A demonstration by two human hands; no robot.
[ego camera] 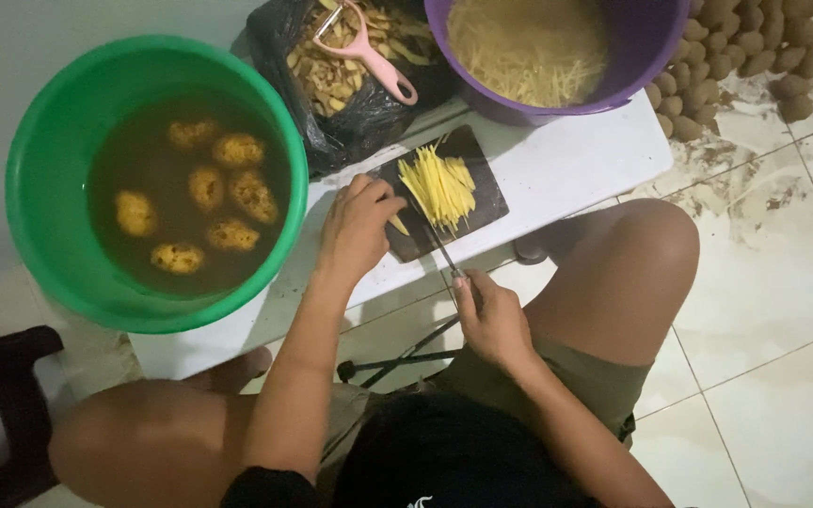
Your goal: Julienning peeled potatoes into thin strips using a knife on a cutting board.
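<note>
Off to my left, a green basin (39, 188) sits on the low white table (576, 160), full of murky brown water with several peeled potatoes (207, 188) floating in it. Just right of it, a black plastic bag (350, 122) lies open with potato peelings inside, and a pink-handled peeler (378, 52) rests on top of them. Below the bag is the small dark cutting board (486, 193). My left hand (358, 226) lies on its near-left corner, fingers curled and pressed down, pinching a small piece of potato (398, 225) against the board. Beside those fingers, a heap of thin yellow potato strips (439, 185) covers the middle of the board. My right hand (493, 320) is wrapped tightly around the handle of a knife (442, 249), whose blade reaches up across the board's near edge, just beside the piece I'm holding. Behind the board stands a purple basin (651, 56) holding many more cut strips. Farthest right, a pile of unpeeled brown potatoes (736, 47) lies on the tiled floor (773, 310).
</note>
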